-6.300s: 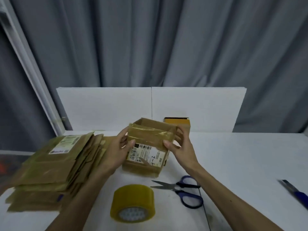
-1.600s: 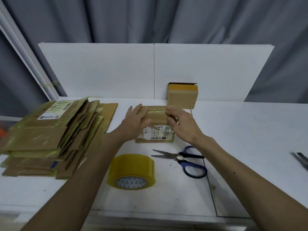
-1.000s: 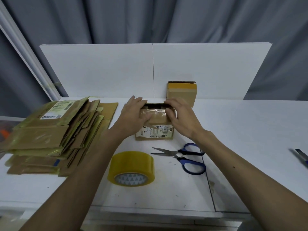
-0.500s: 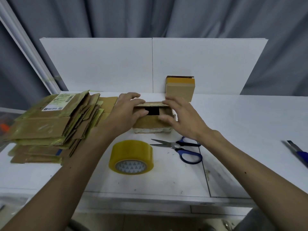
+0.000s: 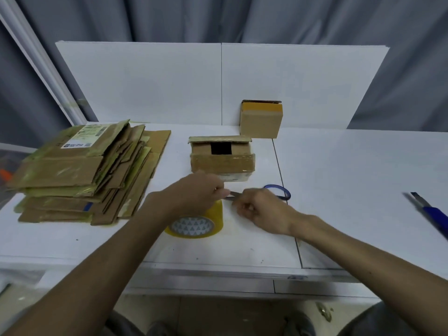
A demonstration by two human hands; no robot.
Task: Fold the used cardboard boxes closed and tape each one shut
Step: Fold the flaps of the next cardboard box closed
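Observation:
A small used cardboard box stands mid-table with its flaps folded in; a dark gap shows between them and old tape covers its front. Nothing touches it. In front of it, my left hand grips the top of the yellow tape roll, which stands on the table. My right hand hovers just right of the roll with curled fingers, over the blue-handled scissors; I see nothing in its grip. A second, closed box stands at the back.
A tall stack of flattened cardboard boxes fills the table's left side. A blue utility knife lies at the far right. White boards stand along the back edge. The table's front edge is near my arms.
Both hands have left the small box and dropped toward me. The left one now grips the tape roll, the right sits over the scissors. The box stays put with its flaps folded.

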